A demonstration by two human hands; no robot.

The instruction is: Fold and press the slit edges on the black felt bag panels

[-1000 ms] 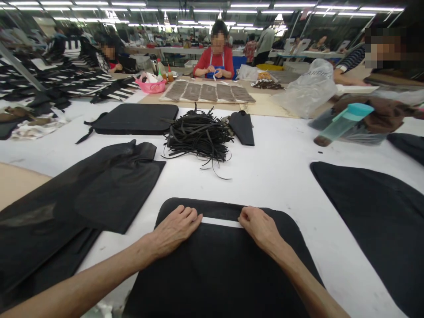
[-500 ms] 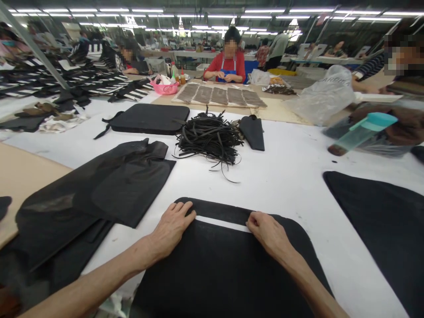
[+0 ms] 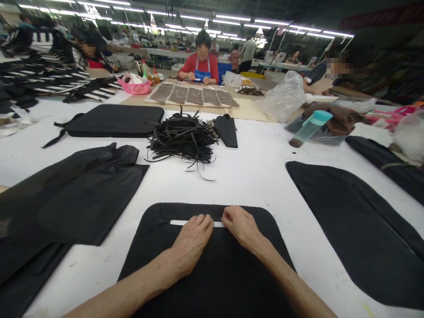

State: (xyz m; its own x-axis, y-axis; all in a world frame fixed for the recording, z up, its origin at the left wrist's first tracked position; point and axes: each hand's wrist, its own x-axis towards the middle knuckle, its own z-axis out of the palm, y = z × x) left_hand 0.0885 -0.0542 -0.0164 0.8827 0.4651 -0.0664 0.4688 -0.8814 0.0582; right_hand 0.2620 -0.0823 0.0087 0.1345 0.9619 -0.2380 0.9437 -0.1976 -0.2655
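Note:
A black, smooth panel [image 3: 212,282] with rounded corners lies flat before me, leather-like in look. Near its far edge runs a narrow white band [image 3: 178,222]; whether it is a slot showing the table or a strip, I cannot tell. My left hand [image 3: 194,240] lies across the middle of the band, fingers bent together onto the panel, thumb hidden. At the band's right end, the fingers of my right hand [image 3: 238,223] are pinched on the panel's material. The two hands are a short gap apart.
Beyond the panel lies a heap of black strips [image 3: 183,137] beside a black padded piece [image 3: 114,121]. Black sheets [image 3: 89,194] are on the left, another black panel [image 3: 351,221] on the right. Farther off stand a teal-lidded bottle [image 3: 311,128] and a pink basket [image 3: 134,87]. A person in red [image 3: 200,66] sits opposite.
My left hand has moved from the panel's upper left edge onto the white band, closer to my right hand. The view has turned right, and the panel now lies straighter before me.

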